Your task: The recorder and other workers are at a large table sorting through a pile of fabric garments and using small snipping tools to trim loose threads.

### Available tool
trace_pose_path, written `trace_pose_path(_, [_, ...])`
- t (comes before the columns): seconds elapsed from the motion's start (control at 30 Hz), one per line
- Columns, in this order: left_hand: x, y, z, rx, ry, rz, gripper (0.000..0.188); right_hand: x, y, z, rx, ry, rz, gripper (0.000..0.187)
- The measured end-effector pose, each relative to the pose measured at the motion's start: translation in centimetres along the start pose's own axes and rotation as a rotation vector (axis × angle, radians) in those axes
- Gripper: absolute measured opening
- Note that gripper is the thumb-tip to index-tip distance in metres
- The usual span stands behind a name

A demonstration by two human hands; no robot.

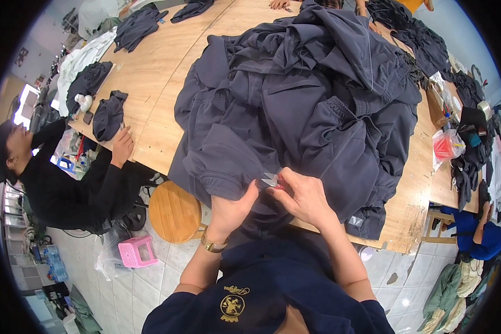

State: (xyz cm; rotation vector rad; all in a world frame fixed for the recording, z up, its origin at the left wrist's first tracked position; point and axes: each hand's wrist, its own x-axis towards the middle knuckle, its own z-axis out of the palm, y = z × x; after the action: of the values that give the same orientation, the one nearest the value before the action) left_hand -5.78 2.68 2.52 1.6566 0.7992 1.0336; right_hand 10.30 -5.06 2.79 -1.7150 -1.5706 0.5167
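Pale wood makes up the broad surface (150,83) running ahead of my hands and off to either side. Heaped on it, straight beyond my fingertips, is a great pile of dark grey garments (295,106), folded over one another and slumping past the near edge. Well off to the left of my hands, a co-worker in black (55,183) is at the same surface. Nearer, left of my left wrist, is a round wooden stool (173,211), with a smaller pink plastic stool (134,253) farther out on the floor.

One leg or sleeve from the pile comes toward me, its gathered cuff (220,185) right at my left hand (234,212). That hand is tucked against the cuff's rim, thumb outside; the other fingers are hidden, so I cannot tell how firmly they grip. My right hand (309,196), close by but apart from the left, is wrapped around small red-handled snips (269,180). Their long axis runs crosswise, silver blades pointing left, just beside my left thumb and the cuff's right side.
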Motion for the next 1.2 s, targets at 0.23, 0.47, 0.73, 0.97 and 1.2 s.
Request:
trace_pose_path(0.23, [-0.1,0.2,-0.2,0.028,-0.036,-0.002,0.027,0.1,0.0,-0.1,-0.042,0.001,-0.033,0.028])
trace_pose_path(0.47, [0.0,-0.1,-0.4,0.063,-0.057,-0.017,0.031,0.1,0.2,-0.1,-0.126,0.039,-0.073,0.027])
trace_pose_path(0.73, [0.1,-0.2,-0.5,0.065,-0.012,-0.032,0.034,0.1,0.4,-0.5,-0.144,0.085,-0.094,0.024])
trace_pose_path(0.97, [0.4,-0.3,-0.6,0.081,-0.056,-0.035,0.035,0.4,0.3,-0.7,-0.179,0.043,-0.096,0.024])
trace_pose_path(1.2, [1.8,1.2,-3.6,-0.343,-0.008,-0.323,0.04,1.3,2.4,-0.3,0.67,0.199,0.198,0.024])
